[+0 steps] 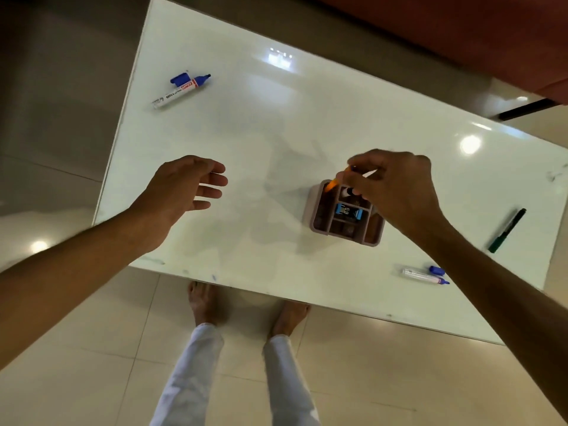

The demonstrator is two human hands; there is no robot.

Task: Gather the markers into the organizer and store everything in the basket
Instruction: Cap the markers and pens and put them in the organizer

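Note:
A pinkish organizer with several compartments stands on the white table, right of centre. My right hand hovers over it and pinches an orange marker whose tip points down into the organizer's far-left corner. A blue object lies in a middle compartment. My left hand hangs over the table to the left, fingers relaxed and holding nothing. An uncapped blue marker with its cap lies far left. Another uncapped blue marker with cap and a dark green marker lie at the right.
The table's near edge runs just in front of my bare feet on the tiled floor. A reddish-brown piece of furniture stands beyond the table's far right side. No basket is in view.

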